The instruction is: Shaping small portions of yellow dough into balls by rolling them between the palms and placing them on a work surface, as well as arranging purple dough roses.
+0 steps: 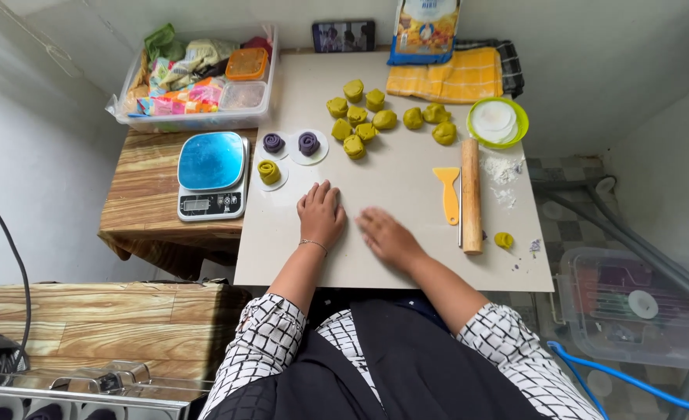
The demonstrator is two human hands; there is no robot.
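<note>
Desk (407,264), dough-shaping stage: left hand (320,215) and right hand (386,236) lie flat, apart, holding nothing; green dough rolls (358,124) cluster beyond; rolling pin (471,196) just right, likely picked next.

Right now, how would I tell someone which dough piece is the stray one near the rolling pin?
Start at the pale work board and find the wooden rolling pin lying lengthwise on its right side. Just right of the pin's near end sits one small yellow-green dough piece. It lies alone, far from the dough cluster at the board's far end.
</note>
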